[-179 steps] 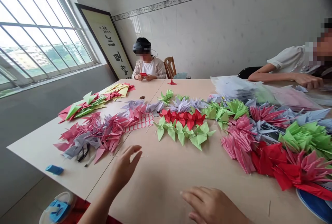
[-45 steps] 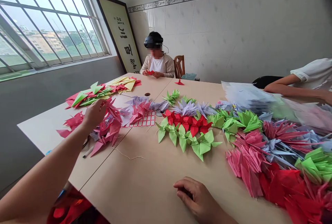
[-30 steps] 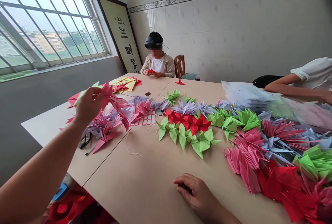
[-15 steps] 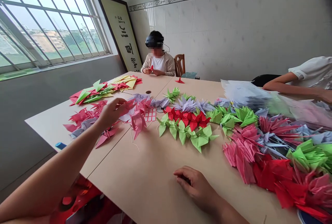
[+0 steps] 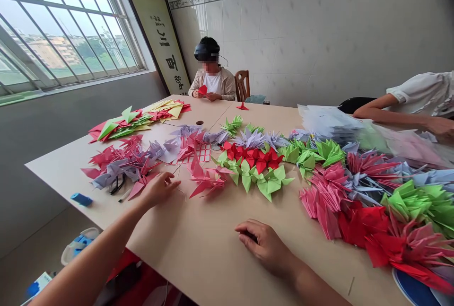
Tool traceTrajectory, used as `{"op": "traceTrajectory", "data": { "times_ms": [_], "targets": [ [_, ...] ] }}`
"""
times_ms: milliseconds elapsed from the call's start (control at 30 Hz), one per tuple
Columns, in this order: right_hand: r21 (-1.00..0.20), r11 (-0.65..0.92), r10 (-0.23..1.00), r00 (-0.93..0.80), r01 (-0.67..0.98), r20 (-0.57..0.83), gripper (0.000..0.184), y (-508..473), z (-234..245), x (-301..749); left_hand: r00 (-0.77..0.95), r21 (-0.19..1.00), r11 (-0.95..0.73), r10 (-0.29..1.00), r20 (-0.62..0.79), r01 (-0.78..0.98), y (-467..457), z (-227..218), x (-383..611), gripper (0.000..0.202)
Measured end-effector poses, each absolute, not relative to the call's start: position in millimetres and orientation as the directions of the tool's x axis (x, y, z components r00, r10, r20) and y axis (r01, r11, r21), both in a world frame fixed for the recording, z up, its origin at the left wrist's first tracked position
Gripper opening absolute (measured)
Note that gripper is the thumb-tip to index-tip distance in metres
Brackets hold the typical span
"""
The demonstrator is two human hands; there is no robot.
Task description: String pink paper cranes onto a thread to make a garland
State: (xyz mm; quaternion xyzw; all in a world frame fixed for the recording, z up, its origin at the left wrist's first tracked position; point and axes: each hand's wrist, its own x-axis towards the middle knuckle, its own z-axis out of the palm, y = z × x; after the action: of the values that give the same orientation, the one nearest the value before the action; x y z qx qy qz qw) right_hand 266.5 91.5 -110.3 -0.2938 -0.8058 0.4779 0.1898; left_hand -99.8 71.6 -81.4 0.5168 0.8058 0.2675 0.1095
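My left hand (image 5: 159, 188) rests on the tan table (image 5: 213, 244) with its fingertips pinched on a thin thread (image 5: 181, 191). The thread leads to a small bunch of pink paper cranes (image 5: 207, 180) lying just right of the hand. A larger heap of pink and lilac cranes (image 5: 120, 166) lies beyond the hand to the left. My right hand (image 5: 265, 245) lies near the table's front edge, fingers curled under; what they hold, if anything, is hidden.
Rows of green cranes (image 5: 258, 180) and red cranes (image 5: 251, 157) cross the middle, and big heaps (image 5: 386, 202) fill the right. A red-and-white sticker sheet (image 5: 203, 153) and a blue block (image 5: 81, 199) also lie there. One person (image 5: 212, 81) folds at the far end; another's arm (image 5: 393, 114) rests at right.
My left hand lifted a string of pink cranes out of the left heap, carried it right and laid it down by the green row. My right hand stayed put.
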Motion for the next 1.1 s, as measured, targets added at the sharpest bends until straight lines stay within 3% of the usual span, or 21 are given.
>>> {"op": "traceTrajectory", "data": {
  "times_ms": [100,233,467,600,767,933,1100],
  "targets": [
    [-0.881,0.37,0.664,-0.747,0.294,0.029,0.022,91.4,-111.0,265.5,-0.446,0.446,0.356,0.888,0.113,0.821,73.8,-93.4,-97.2,0.043],
    [-0.879,0.381,0.666,-0.744,0.286,0.047,0.021,90.3,-110.1,265.2,-0.426,0.368,0.364,0.899,0.099,0.855,79.3,-96.4,-97.1,0.022],
    [-0.868,0.404,0.676,-0.733,0.288,0.072,0.02,89.0,-110.0,265.7,-0.404,0.347,0.34,0.906,0.13,0.874,75.8,-96.1,-95.2,0.016],
    [-0.856,0.429,0.673,-0.734,0.288,0.09,0.021,89.7,-112.0,265.7,-0.417,0.442,0.322,0.899,0.136,0.837,74.2,-94.4,-93.2,0.015],
    [-0.853,0.441,0.675,-0.73,0.281,0.108,0.021,90.6,-111.8,265.0,-0.488,0.671,0.31,0.868,0.089,0.674,74.6,-86.0,-88.4,0.018],
    [-0.847,0.449,0.667,-0.738,0.285,0.106,0.02,91.5,-108.9,265.2,-0.496,0.886,0.164,0.864,0.082,0.433,68.9,-55.1,-71.8,0.026],
    [-0.847,0.442,0.675,-0.732,0.295,0.097,0.021,90.8,-108.6,265.3,-0.453,0.968,0.014,0.885,0.105,0.251,57.7,-11.5,-46.2,0.022]
  ]
}}
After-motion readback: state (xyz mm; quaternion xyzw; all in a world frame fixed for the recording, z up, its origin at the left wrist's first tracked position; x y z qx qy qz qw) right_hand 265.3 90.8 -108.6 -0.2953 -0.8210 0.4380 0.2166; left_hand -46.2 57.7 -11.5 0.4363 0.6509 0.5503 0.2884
